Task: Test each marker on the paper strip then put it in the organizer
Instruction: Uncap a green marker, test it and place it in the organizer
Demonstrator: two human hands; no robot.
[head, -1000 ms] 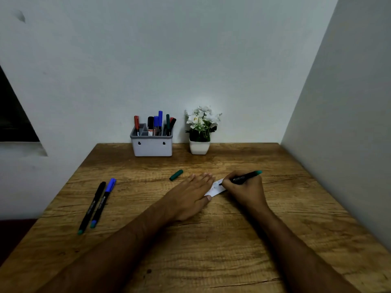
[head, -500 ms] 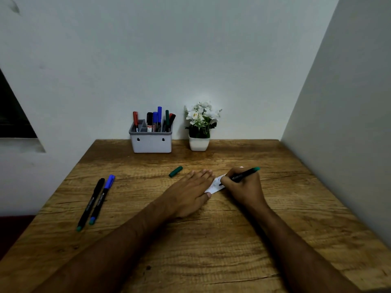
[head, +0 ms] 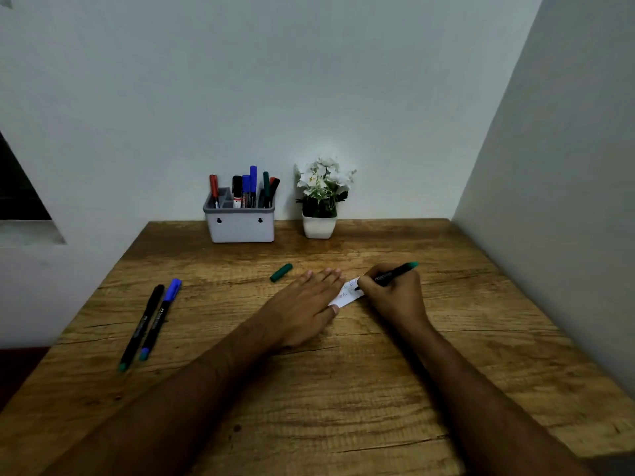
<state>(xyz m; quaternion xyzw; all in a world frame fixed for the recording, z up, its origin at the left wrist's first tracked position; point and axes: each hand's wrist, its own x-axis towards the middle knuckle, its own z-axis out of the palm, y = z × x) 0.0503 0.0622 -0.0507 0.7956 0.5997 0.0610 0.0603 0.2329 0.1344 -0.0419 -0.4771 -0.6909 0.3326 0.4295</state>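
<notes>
Wooden table (head: pixel 343 389) carried the work, the grey organizer (head: pixel 240 228) at its far edge. The left hand (head: pixel 302 310) lay flat on the paper strip (head: pixel 348 293); the right hand (head: pixel 395 297) gripped the green-ended marker (head: pixel 391 274), tip on paper. Testing was underway; next, probably, recapping with the loose green cap (head: pixel 281 272).

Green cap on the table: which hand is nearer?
Left. The left hand lies flat on the paper strip, fingertips just right of the green cap. The right hand, writing with the marker, is farther right.

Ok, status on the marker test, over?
Left hand flat on paper strip. Right hand grips green marker, tip on strip. Green cap loose nearby. Nothing blocking.
</notes>
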